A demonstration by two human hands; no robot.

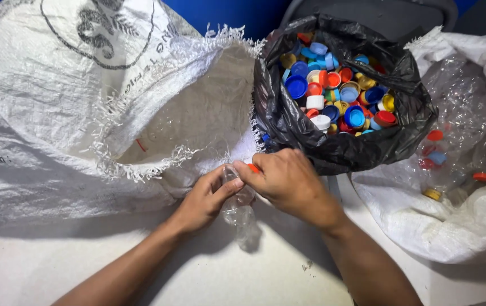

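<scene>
Uncapping a clear bottle over the tabletop — cap not yet off.

Nearest, the white tabletop (141, 272) carries both forearms. The left hand (206, 198) is closed around the neck of a crumpled clear plastic bottle (240, 218), which lies with its base toward the camera; the right hand (285, 178) is clamped over the orange cap (252, 168), fingers pinched on it. I judge this the twisting step — though the cap is mostly covered, so how far it is loosened cannot be told. The next move calls for a firm counter-grip on the neck. Beyond, a black bag (288, 124) holds loose coloured caps (334, 90); a white woven sack (84, 113) gapes to the left, and another sack (481, 215) of clear bottles sits to the right.
</scene>
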